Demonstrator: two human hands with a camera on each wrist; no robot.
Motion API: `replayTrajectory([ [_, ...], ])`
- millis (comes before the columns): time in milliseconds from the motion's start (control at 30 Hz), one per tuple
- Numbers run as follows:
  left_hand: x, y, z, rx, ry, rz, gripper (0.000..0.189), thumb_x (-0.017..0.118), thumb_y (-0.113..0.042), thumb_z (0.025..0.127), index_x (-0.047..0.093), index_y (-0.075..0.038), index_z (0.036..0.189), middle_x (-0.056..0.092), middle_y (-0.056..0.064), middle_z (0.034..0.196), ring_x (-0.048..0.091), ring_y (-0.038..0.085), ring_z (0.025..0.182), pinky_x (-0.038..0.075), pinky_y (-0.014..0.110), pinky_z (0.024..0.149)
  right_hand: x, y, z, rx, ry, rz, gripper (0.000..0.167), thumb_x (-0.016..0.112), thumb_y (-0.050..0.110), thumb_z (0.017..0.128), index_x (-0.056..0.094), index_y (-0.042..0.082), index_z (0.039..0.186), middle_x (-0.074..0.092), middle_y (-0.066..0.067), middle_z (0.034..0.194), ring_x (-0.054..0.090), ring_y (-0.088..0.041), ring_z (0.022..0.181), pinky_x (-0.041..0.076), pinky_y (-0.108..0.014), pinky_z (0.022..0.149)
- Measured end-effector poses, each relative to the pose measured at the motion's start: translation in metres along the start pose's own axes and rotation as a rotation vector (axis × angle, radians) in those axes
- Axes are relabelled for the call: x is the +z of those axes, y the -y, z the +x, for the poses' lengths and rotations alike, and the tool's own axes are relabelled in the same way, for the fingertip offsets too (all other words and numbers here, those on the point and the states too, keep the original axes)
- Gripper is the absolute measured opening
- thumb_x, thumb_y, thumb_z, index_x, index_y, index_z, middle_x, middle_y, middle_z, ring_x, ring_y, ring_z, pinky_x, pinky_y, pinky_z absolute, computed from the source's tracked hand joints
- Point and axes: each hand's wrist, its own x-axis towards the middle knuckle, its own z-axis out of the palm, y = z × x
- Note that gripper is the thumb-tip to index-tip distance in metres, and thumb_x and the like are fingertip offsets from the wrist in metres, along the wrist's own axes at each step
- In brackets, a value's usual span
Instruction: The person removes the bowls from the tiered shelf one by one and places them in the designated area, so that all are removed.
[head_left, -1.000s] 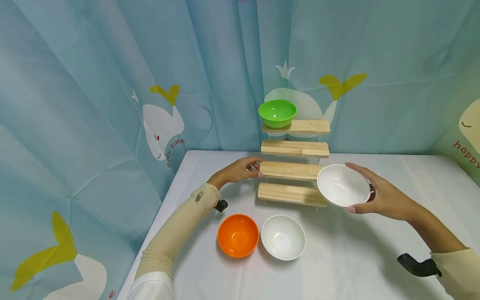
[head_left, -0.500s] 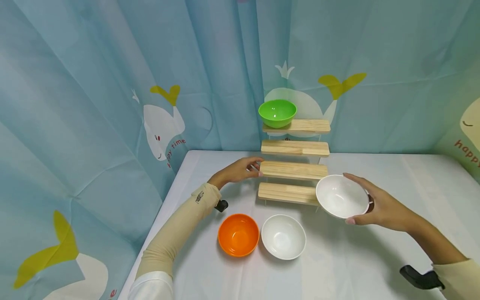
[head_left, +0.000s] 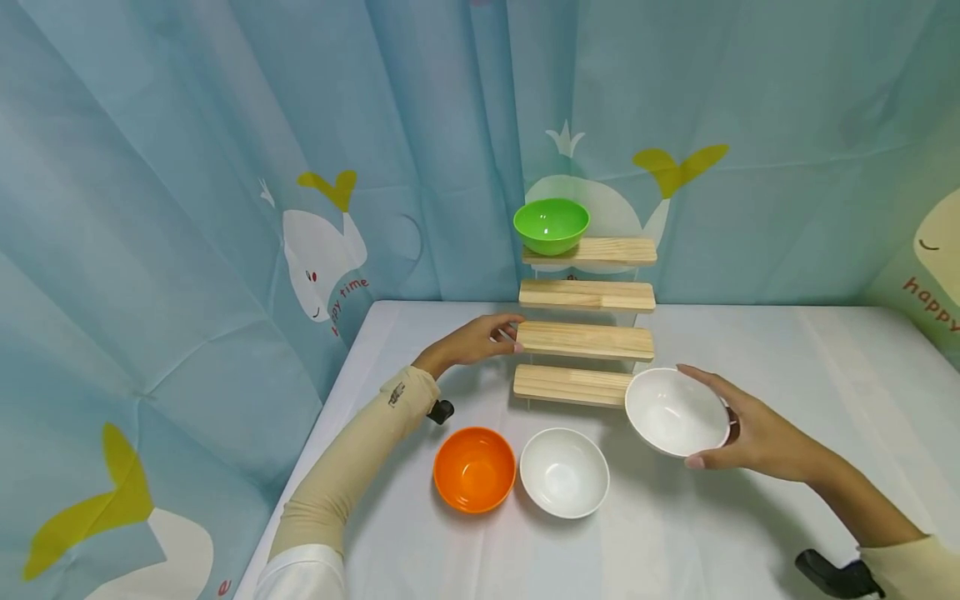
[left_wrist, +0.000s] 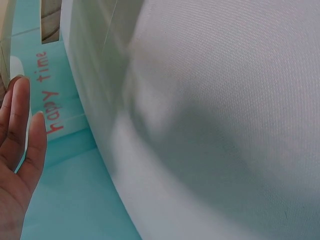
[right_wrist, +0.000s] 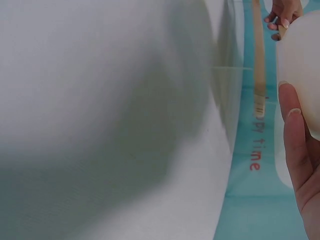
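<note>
My right hand (head_left: 753, 433) grips a white bowl (head_left: 677, 412) by its right side, thumb at the front and fingers behind. The bowl is held tilted, overlapping the right end of the lowest board in the head view. In the right wrist view, fingers (right_wrist: 296, 142) press along the outside of the white bowl (right_wrist: 305, 65). My left hand (head_left: 474, 340) holds the left end of a stepped wooden rack (head_left: 585, 341), thumb in front and fingers behind one board. The left wrist view shows fingers (left_wrist: 20, 115) of that hand beside the board's end.
A green bowl (head_left: 552, 227) stands on the left of the top board. On the white tablecloth (head_left: 787, 358), an orange bowl (head_left: 475, 471) and another white bowl (head_left: 565, 473) sit side by side before the rack. A blue printed curtain (head_left: 450, 150) hangs behind and at the left.
My right hand has lowered the white bowl toward me and slightly left, away from the third board's right end. The left hand keeps its place on the rack.
</note>
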Motion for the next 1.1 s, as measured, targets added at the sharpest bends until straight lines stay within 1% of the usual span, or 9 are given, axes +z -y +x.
replayTrajectory([
  [100,0.0,-0.001,-0.001,0.002,-0.002,0.003,0.06,0.065,-0.03,0.099,0.043,-0.012,0.152,0.06,0.011,0.132,0.058,0.024,0.12,0.05,0.034,0.099,0.005,-0.001,-0.002,-0.004,0.009,0.013,0.115,0.093,0.013,0.068,0.024,0.02,0.16,0.042,-0.014,0.135,0.059,-0.006,0.092,0.055,-0.026,0.066],
  [300,0.0,-0.001,-0.002,-0.005,0.001,-0.001,0.06,0.066,-0.03,0.099,0.043,-0.013,0.153,0.06,0.011,0.132,0.058,0.024,0.121,0.05,0.035,0.099,0.013,-0.003,-0.007,-0.021,0.033,0.042,0.115,0.093,0.012,0.068,0.025,0.016,0.16,0.04,-0.013,0.136,0.061,-0.007,0.091,0.055,-0.026,0.067],
  [433,0.0,0.0,-0.002,-0.003,0.0,0.0,0.06,0.065,-0.029,0.1,0.043,-0.013,0.153,0.06,0.011,0.133,0.058,0.024,0.121,0.05,0.035,0.099,0.016,-0.004,-0.01,-0.011,0.05,0.06,0.114,0.093,0.013,0.068,0.025,0.018,0.16,0.04,-0.009,0.135,0.063,-0.009,0.088,0.056,-0.027,0.066],
  [533,0.0,0.0,-0.002,0.001,0.002,0.004,0.059,0.065,-0.028,0.1,0.043,-0.012,0.153,0.06,0.011,0.132,0.058,0.024,0.121,0.05,0.034,0.098,0.019,-0.005,-0.012,-0.002,0.06,0.07,0.114,0.093,0.013,0.068,0.025,0.018,0.16,0.04,-0.01,0.134,0.063,-0.009,0.085,0.056,-0.027,0.066],
  [633,0.0,-0.001,-0.002,0.001,0.002,0.005,0.059,0.065,-0.028,0.1,0.043,-0.011,0.153,0.06,0.012,0.132,0.058,0.024,0.121,0.05,0.034,0.099,0.021,-0.006,-0.014,0.002,0.077,0.079,0.113,0.092,0.014,0.069,0.025,0.018,0.159,0.041,-0.015,0.134,0.063,-0.009,0.083,0.055,-0.027,0.065],
  [733,0.0,-0.003,-0.002,-0.002,0.001,0.008,0.06,0.065,-0.027,0.1,0.043,-0.011,0.152,0.06,0.012,0.131,0.058,0.025,0.12,0.049,0.034,0.1,0.023,-0.007,-0.014,0.001,0.095,0.095,0.113,0.092,0.013,0.069,0.024,0.018,0.16,0.041,-0.017,0.135,0.063,-0.008,0.085,0.056,-0.027,0.065],
  [833,-0.001,-0.004,-0.003,-0.006,0.0,0.012,0.06,0.065,-0.028,0.1,0.043,-0.011,0.152,0.06,0.013,0.131,0.059,0.025,0.119,0.049,0.035,0.101,0.027,-0.009,-0.015,-0.016,0.101,0.105,0.113,0.091,0.013,0.069,0.024,0.015,0.159,0.041,-0.017,0.135,0.063,-0.008,0.089,0.056,-0.028,0.066],
  [1000,-0.001,-0.005,-0.003,-0.004,0.0,0.008,0.059,0.065,-0.027,0.1,0.043,-0.01,0.152,0.059,0.014,0.131,0.06,0.026,0.118,0.049,0.035,0.102,0.032,-0.012,-0.015,-0.051,0.099,0.12,0.111,0.091,0.012,0.069,0.026,0.012,0.158,0.043,-0.008,0.134,0.062,-0.008,0.094,0.057,-0.028,0.066],
  [1100,-0.001,-0.005,-0.002,-0.005,0.005,0.005,0.059,0.065,-0.027,0.1,0.043,-0.01,0.152,0.059,0.014,0.132,0.06,0.026,0.119,0.049,0.035,0.102,0.035,-0.013,-0.016,-0.063,0.105,0.121,0.111,0.092,0.013,0.068,0.027,0.012,0.158,0.044,-0.007,0.134,0.062,-0.008,0.093,0.056,-0.027,0.067],
])
